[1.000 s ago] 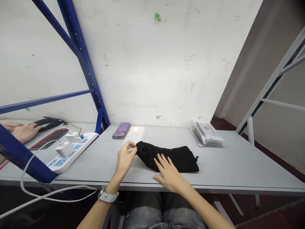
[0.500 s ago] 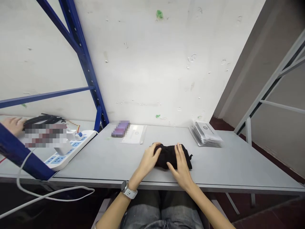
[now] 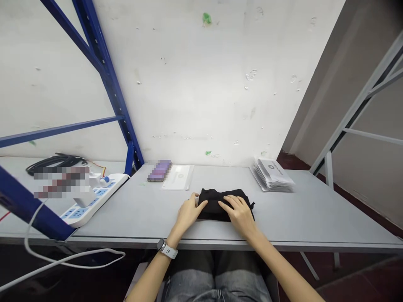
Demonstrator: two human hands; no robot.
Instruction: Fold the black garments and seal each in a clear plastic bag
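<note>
A black cloth pouch point(image 3: 217, 207) lies lengthwise on the grey table, with a small knotted tie at its right end. My left hand point(image 3: 188, 212) grips the pouch's left end, thumb on the near side and fingers behind. Between that thumb and the fingers a small whitish patch shows; I cannot make out what it is. Resting on the right part of the pouch, my right hand point(image 3: 239, 213) has its fingers slightly bent and apart on the cloth. What the pouch contains is hidden.
Behind the pouch lie a white printed packet point(image 3: 178, 178) and a blurred purple phone-like object point(image 3: 160, 170). A stack of white packets point(image 3: 272, 176) sits back right. Left are a blue metal frame point(image 3: 108, 77), a white power strip point(image 3: 103, 197) and a coiled black cable point(image 3: 58, 161).
My left hand has shifted left to the pouch's end, and the whitish patch now shows there. My right hand's fingers have bent slightly. Another person's hand at far left has gone from view.
</note>
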